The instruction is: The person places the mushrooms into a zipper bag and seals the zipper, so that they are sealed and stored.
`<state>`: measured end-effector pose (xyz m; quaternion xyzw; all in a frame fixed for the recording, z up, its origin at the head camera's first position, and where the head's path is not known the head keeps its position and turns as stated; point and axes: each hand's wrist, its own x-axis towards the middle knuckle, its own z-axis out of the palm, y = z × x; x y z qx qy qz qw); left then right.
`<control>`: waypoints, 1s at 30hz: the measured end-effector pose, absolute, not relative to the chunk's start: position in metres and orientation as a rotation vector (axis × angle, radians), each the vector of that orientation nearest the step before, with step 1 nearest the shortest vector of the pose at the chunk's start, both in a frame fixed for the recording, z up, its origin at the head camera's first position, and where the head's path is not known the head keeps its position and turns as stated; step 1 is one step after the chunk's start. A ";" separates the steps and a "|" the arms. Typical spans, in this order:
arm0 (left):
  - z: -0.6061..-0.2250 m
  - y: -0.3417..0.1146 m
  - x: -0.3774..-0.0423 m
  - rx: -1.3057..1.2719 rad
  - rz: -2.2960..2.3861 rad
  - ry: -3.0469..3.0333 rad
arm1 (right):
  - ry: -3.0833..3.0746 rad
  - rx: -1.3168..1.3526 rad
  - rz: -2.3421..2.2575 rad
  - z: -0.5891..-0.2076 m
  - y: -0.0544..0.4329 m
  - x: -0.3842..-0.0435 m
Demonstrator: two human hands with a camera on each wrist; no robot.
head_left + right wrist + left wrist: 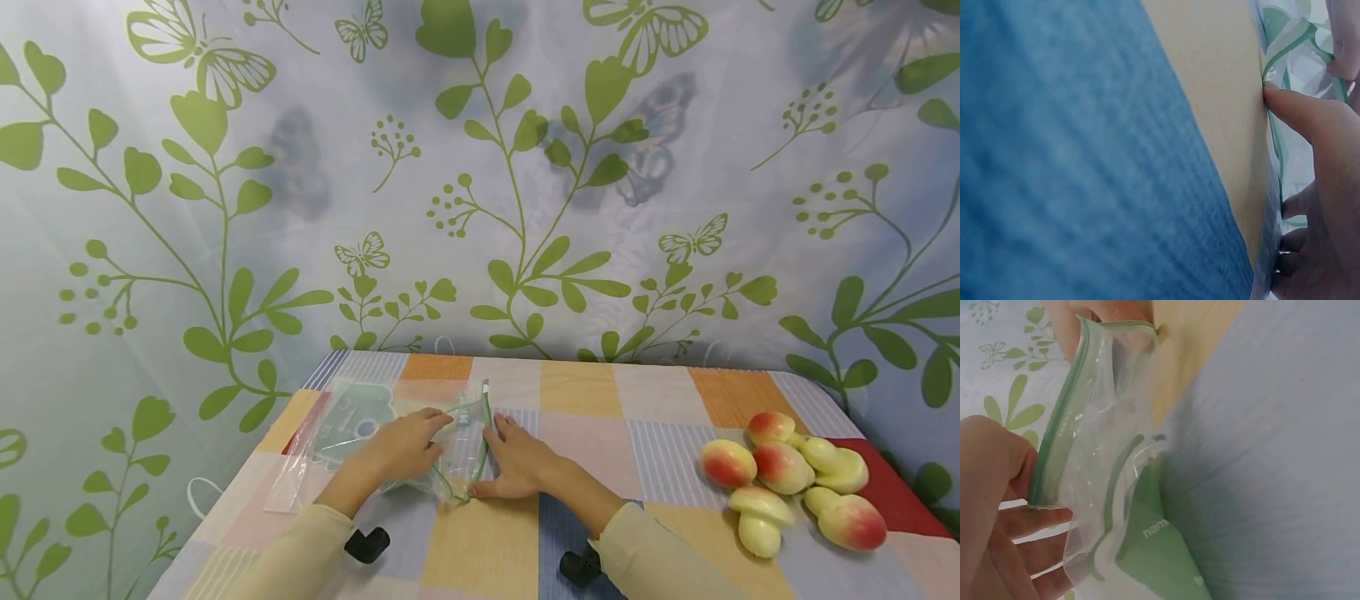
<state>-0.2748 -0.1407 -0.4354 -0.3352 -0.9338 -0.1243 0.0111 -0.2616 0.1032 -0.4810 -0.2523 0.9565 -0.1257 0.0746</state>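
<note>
A clear zip bag (467, 446) with green seal strips and a green printed panel lies on the table, its mouth facing right and parted. My left hand (401, 446) reaches over it from the left and pinches one lip of the mouth. In the left wrist view, the thumb side of that hand (988, 506) meets the green seal (1060, 425), with the other fingers behind the plastic. My right hand (521, 458) is spread along the opposite lip. In the right wrist view, its thumb (1294, 109) presses at the mouth's corner and its fingertips touch the seal edge.
At the table's right side lie several red-and-cream fruit shapes (727, 463) and mushroom shapes (759, 521) in a loose cluster. Clear plastic (288, 487) spreads to the left of the hands. A patterned curtain (480, 167) hangs behind the patchwork tablecloth (577, 387).
</note>
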 end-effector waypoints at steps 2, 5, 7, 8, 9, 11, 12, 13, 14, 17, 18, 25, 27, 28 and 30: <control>-0.437 -0.140 -0.274 -1.011 -0.371 -2.928 | 2.871 -0.755 -0.374 -0.481 0.103 -0.262; -0.439 -0.139 -0.273 -0.994 -0.337 -2.925 | 2.871 -0.756 -0.372 -0.481 0.103 -0.262; -0.440 -0.138 -0.273 -0.997 -0.326 -2.920 | 2.872 -0.764 -0.379 -0.480 0.103 -0.261; -0.440 -0.137 -0.273 -1.000 -0.325 -2.917 | 2.872 -0.766 -0.381 -0.479 0.103 -0.261; -0.440 -0.137 -0.272 -1.005 -0.325 -2.913 | 2.874 -0.769 -0.382 -0.479 0.103 -0.261; -0.440 -0.136 -0.272 -1.012 -0.332 -2.909 | 2.875 -0.770 -0.384 -0.480 0.103 -0.261; -0.440 -0.136 -0.272 -1.016 -0.333 -2.909 | 2.876 -0.771 -0.383 -0.480 0.103 -0.261; -0.440 -0.135 -0.271 -1.019 -0.329 -2.912 | 2.876 -0.769 -0.380 -0.480 0.103 -0.261; -0.439 -0.135 -0.271 -1.024 -0.325 -2.914 | 2.875 -0.767 -0.379 -0.481 0.103 -0.261; -0.438 -0.135 -0.269 -1.038 -0.308 -2.935 | 2.874 -0.773 -0.376 -0.481 0.103 -0.262; -0.437 -0.135 -0.268 -1.047 -0.306 -2.944 | 2.876 -0.779 -0.377 -0.481 0.103 -0.262; -0.431 -0.133 -0.260 -1.056 -0.326 -3.033 | 2.873 -0.784 -0.381 -0.480 0.104 -0.262; -0.432 -0.132 -0.258 -1.056 -0.308 -3.051 | 2.868 -0.784 -0.384 -0.480 0.104 -0.261; -0.432 -0.131 -0.256 -1.061 -0.289 -3.057 | 2.868 -0.785 -0.388 -0.480 0.104 -0.261; -0.433 -0.129 -0.253 -1.080 -0.250 -3.050 | 2.865 -0.786 -0.395 -0.480 0.104 -0.261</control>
